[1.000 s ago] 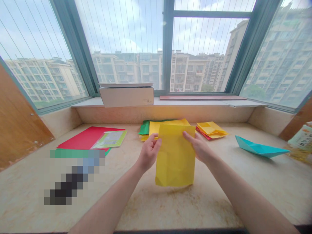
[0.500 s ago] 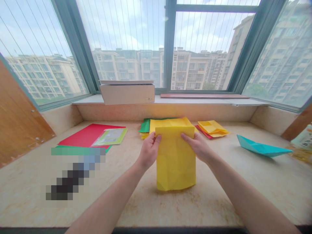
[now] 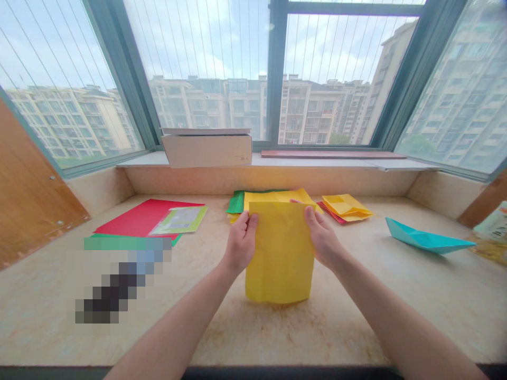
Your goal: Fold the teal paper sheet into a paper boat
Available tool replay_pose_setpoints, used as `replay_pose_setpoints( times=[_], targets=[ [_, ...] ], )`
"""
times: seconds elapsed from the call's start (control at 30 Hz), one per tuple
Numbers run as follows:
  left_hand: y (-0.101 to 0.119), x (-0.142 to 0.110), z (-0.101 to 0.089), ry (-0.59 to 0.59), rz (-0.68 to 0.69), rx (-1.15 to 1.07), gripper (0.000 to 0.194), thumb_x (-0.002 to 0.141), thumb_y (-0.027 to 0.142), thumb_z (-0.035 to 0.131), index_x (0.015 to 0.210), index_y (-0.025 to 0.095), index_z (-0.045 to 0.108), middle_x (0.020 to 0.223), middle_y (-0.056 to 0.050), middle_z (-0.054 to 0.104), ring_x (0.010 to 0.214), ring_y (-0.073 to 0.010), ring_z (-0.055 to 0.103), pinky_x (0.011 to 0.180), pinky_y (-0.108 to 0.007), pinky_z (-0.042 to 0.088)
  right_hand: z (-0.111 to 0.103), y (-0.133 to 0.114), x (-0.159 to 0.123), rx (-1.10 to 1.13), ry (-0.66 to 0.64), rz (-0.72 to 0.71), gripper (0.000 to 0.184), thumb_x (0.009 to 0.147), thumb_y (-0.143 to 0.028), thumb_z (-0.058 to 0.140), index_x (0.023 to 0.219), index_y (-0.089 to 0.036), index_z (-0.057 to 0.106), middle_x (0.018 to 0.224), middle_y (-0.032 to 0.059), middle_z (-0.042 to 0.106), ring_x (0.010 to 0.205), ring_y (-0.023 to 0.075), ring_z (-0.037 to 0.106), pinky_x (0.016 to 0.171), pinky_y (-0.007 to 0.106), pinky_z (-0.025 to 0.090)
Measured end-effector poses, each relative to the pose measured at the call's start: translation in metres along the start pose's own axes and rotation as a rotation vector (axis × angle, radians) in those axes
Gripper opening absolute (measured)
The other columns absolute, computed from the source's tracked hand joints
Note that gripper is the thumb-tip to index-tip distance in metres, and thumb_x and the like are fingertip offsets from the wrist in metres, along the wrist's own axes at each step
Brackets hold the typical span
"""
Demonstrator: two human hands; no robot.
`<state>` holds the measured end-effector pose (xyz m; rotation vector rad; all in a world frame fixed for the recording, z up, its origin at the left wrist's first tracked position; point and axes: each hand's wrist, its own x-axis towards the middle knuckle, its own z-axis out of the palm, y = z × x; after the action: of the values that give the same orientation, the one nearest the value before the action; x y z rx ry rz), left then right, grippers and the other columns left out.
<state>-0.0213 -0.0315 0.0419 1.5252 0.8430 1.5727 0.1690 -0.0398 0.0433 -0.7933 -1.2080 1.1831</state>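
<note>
A creased sheet of yellow paper (image 3: 279, 258) stands upright in front of me, its lower edge close to the countertop. My left hand (image 3: 241, 240) pinches its upper left edge, thumb on the near face. On the other side, my right hand (image 3: 322, 235) grips the upper right edge the same way, with a fingertip showing above the top. Behind the sheet lie yellow paper (image 3: 277, 197) and green paper (image 3: 236, 202), partly hidden by it. Folded yellow paper (image 3: 346, 207) rests on red paper (image 3: 331, 213) just beyond my right hand.
A turquoise paper boat (image 3: 428, 237) sits at the right, near a bottle (image 3: 493, 224). At the left are red sheets (image 3: 138, 219), a clear packet with a green border (image 3: 182, 219) and a blurred-out patch (image 3: 114, 290). A white box (image 3: 208, 150) stands on the sill.
The yellow sheet has shifted slightly left and its near face looks smoother. My right hand has moved outward to the sheet's right edge, thumb now upright.
</note>
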Motion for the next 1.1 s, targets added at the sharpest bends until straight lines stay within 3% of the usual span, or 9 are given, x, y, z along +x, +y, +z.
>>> replay_pose_setpoints(
  times=[0.2,0.4,0.5,0.63,0.7,0.8,0.93,1.1],
  targets=[
    [0.001,0.002,-0.001,0.030,0.037,0.010,0.026,0.092,0.043,0.057,0.081,0.020,0.061,0.076,-0.001,0.063,0.074,-0.0176,0.056,0.069,-0.025,0.045,0.001,-0.004,-0.004,-0.043,-0.013,0.044,0.063,0.089,-0.071,0.042,0.129,-0.027,0.061,0.105,0.0085,0.076,0.110,0.0307,0.067,0.087,0.043,0.055],
    [-0.003,0.005,-0.005,0.093,0.054,0.067,0.026,0.090,0.041,0.060,0.077,0.019,0.059,0.073,0.000,0.061,0.068,-0.0147,0.054,0.064,-0.023,0.043,-0.003,-0.002,-0.004,-0.083,-0.103,0.062,0.054,0.082,-0.060,0.064,0.122,-0.024,0.066,0.102,0.0077,0.076,0.107,0.0340,0.067,0.085,0.043,0.055],
    [-0.005,0.004,-0.004,0.055,-0.011,-0.012,0.027,0.090,0.047,0.059,0.091,0.020,0.061,0.080,-0.001,0.067,0.069,-0.0150,0.060,0.065,-0.024,0.046,-0.004,0.000,-0.002,-0.122,-0.075,0.013,0.055,0.081,-0.061,0.065,0.121,-0.023,0.067,0.105,0.0081,0.076,0.106,0.0356,0.067,0.083,0.044,0.056],
    [-0.006,0.001,0.000,-0.087,-0.244,-0.192,0.046,0.085,0.047,0.067,0.121,0.024,0.049,0.083,-0.002,0.073,0.058,-0.0153,0.064,0.058,-0.027,0.050,-0.007,0.000,0.003,-0.075,0.019,-0.048,0.054,0.083,-0.063,0.062,0.119,-0.024,0.067,0.111,0.0089,0.074,0.107,0.0359,0.067,0.083,0.045,0.057],
    [-0.006,-0.001,0.002,-0.197,-0.316,-0.248,0.050,0.081,0.043,0.073,0.121,0.022,0.052,0.093,-0.006,0.074,0.068,-0.0192,0.069,0.065,-0.031,0.055,-0.010,0.001,0.006,-0.025,0.067,-0.070,0.051,0.084,-0.061,0.062,0.119,-0.025,0.067,0.113,0.0090,0.074,0.108,0.0355,0.067,0.083,0.045,0.057],
    [-0.008,-0.001,0.004,-0.282,-0.303,-0.277,0.044,0.080,0.040,0.074,0.116,0.017,0.062,0.109,-0.011,0.073,0.094,-0.0272,0.071,0.082,-0.038,0.056,-0.013,0.001,0.009,0.024,0.093,-0.074,0.046,0.085,-0.056,0.064,0.118,-0.025,0.066,0.113,0.0083,0.074,0.109,0.0343,0.067,0.085,0.045,0.057],
    [-0.012,0.000,0.005,-0.230,-0.193,-0.225,0.039,0.085,0.038,0.069,0.118,0.018,0.065,0.119,-0.011,0.070,0.115,-0.0303,0.063,0.098,-0.043,0.051,-0.012,-0.002,0.007,0.074,0.071,-0.032,0.047,0.086,-0.058,0.060,0.120,-0.026,0.065,0.111,0.0068,0.075,0.108,0.0312,0.068,0.088,0.042,0.057],
    [-0.008,0.003,0.004,-0.144,-0.165,-0.265,0.041,0.088,0.036,0.065,0.125,0.019,0.061,0.123,-0.010,0.069,0.118,-0.0299,0.062,0.099,-0.044,0.051,-0.008,-0.002,-0.001,0.152,-0.165,0.146,0.046,0.089,-0.055,0.058,0.124,-0.025,0.064,0.113,0.0082,0.074,0.110,0.0295,0.067,0.090,0.042,0.056]
  ],
)
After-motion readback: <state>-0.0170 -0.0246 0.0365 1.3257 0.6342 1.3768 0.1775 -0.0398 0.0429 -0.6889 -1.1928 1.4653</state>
